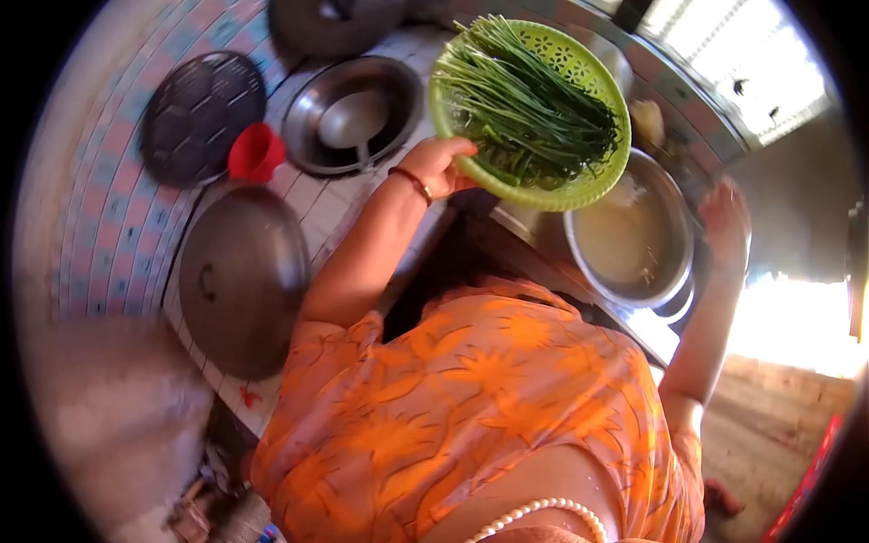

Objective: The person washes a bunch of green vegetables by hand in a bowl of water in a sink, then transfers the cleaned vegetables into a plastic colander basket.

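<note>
My left hand [439,167] grips the near-left rim of a light green plastic colander [593,195], thumb over the edge. Long green stalks, like chives or garlic shoots [534,95], lie in it, with some cut green pieces near the rim. Partly beneath the colander stands a metal pot [683,222] of cloudy, pale liquid [634,240]. Beyond the pot's right side, my right hand [724,217] is raised and smeared by motion, so its fingers do not show clearly. Nothing visible is in it.
On the tiled counter [330,208] are a metal basin [398,113] with a ladle [348,122], a red cup-like thing [256,152], a large round lid [244,281] and a dark perforated disc [201,118]. Another dark round lid [330,27] sits behind. A bright window [733,54] is at upper right.
</note>
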